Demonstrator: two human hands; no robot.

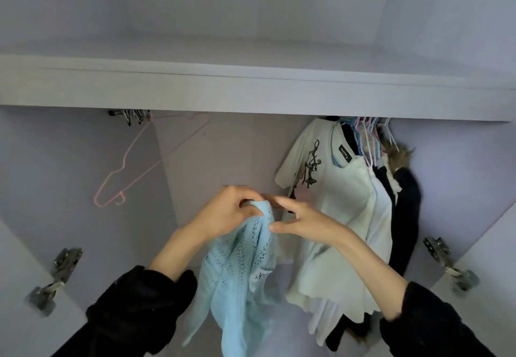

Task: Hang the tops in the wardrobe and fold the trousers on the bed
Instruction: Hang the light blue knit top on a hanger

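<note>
My left grip [229, 211] pinches the top of the pale blue knit top [237, 273], which hangs in front of the open wardrobe [251, 88]. My right grip [301, 217] touches it with fingers spread. White and dark tops [349, 203] hang right; a pink hanger [125, 166] left.

There are two hands, the left hand [227, 211] and the right hand [304, 218], one light blue knitted top [237, 273], one thin pink wire hanger [125, 166] hanging bare, one white printed T-shirt [321, 189], and two silver metal door hinges [60, 273] [446, 264].
</note>
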